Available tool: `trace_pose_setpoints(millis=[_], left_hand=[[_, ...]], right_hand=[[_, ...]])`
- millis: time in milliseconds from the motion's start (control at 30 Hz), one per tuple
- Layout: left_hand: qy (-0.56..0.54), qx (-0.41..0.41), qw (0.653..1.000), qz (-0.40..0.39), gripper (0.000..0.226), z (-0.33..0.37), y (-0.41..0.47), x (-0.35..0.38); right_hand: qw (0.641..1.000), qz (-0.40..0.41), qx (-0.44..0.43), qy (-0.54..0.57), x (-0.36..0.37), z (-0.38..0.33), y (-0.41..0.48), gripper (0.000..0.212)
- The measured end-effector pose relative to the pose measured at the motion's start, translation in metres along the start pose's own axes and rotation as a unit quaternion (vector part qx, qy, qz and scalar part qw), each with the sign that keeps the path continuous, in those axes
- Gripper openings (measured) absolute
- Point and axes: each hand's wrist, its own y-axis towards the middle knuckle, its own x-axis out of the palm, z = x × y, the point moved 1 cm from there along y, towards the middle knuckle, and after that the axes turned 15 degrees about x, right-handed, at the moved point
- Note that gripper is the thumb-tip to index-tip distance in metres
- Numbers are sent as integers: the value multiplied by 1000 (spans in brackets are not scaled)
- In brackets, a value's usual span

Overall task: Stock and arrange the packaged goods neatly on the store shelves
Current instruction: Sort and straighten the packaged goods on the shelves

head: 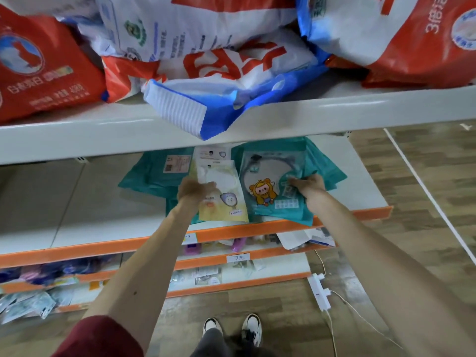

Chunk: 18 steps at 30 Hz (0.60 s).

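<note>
Left hand [195, 189] lies flat on the yellow packet [222, 194] and right hand [307, 185] pinches the teal packet [273, 186] at its three o'clock, both on the orange-edged shelf [257, 229], where a nudge toward six o'clock could tip their overhanging edges off.

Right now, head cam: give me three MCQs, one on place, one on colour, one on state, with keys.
1. Where does the yellow packet lie?
A. top shelf
B. orange-edged shelf
C. floor

2. What colour is the packet with the cartoon figure?
A. teal
B. purple
C. black

3. What is the left hand doing?
A. hanging free
B. resting on the yellow packet
C. lifting a red bag

Key:
1 B, it lies flat on the orange-edged shelf, beside the teal packets.
2 A, its wrapper is teal.
3 B, the hand lies on the packet's upper part, while the right hand is on the teal one.
</note>
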Motion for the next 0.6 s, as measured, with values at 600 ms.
trace_pose_setpoints(millis=[600], left_hand=[[-195,-12,970,147,9,-1,-34,-120]], right_hand=[[975,-46,-218,-9,59,-65,-86,22]])
